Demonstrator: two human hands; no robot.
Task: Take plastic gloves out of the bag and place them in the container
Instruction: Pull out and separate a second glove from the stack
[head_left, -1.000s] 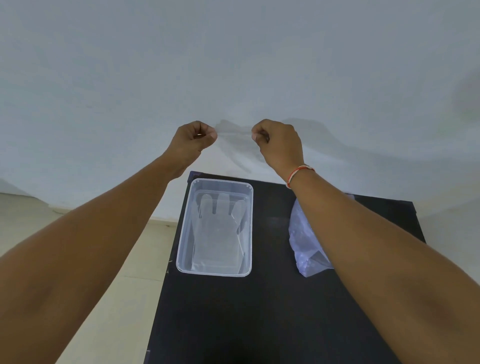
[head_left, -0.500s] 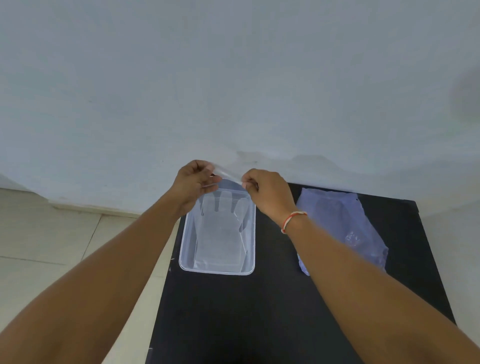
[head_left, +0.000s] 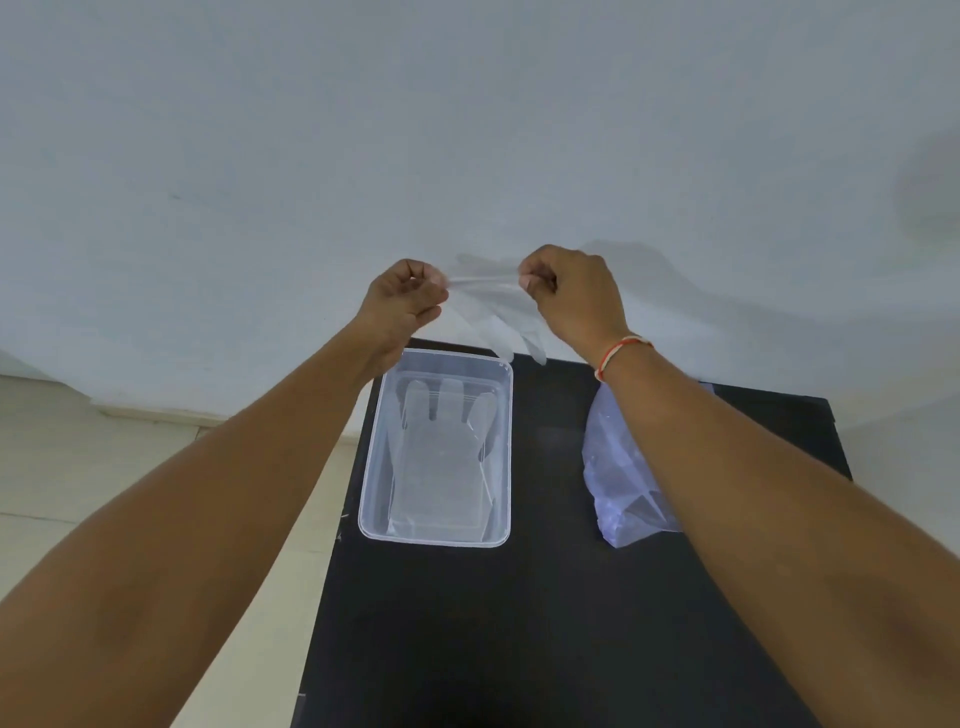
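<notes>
My left hand and my right hand pinch the cuff of a thin clear plastic glove and hold it stretched between them, up in front of the wall. Its fingers hang down toward the far rim of the container. That clear rectangular container sits on the black table, with other clear gloves lying flat inside. The pale translucent bag lies to the container's right, partly hidden under my right forearm.
A pale wall stands right behind the table's far edge. Beige tiled floor lies to the left of the table. My right wrist carries a red and white thread band.
Half a second ago both hands were low over the container's far end with a glove; now they are raised again, holding a glove stretched in the air above the container.
</notes>
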